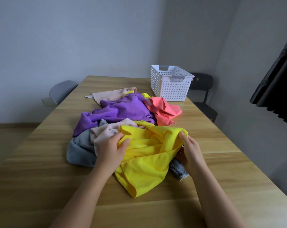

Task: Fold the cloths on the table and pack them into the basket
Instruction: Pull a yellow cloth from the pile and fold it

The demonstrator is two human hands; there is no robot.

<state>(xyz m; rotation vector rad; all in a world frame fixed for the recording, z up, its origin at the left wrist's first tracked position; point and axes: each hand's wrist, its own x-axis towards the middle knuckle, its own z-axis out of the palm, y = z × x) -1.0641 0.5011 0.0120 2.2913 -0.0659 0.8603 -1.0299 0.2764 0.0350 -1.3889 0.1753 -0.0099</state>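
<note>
A crumpled yellow cloth [147,158] lies at the front of a pile on the wooden table [205,162]. My left hand [111,150] pinches its left edge between thumb and fingers. My right hand [190,150] grips its right edge, thumb on top. Behind it lie a pale pink cloth [105,130], a grey cloth [80,150], a purple cloth [121,109], a coral cloth [162,109] and a peach cloth [113,94]. A second grey cloth [178,170] pokes out under the yellow one. The white perforated basket [170,86] stands at the table's far right and looks empty.
A grey chair [62,89] stands at the table's far left corner and a black chair [203,89] behind the basket. A dark curtain [277,83] hangs at the right. Bare tabletop lies in front of the pile and to its left.
</note>
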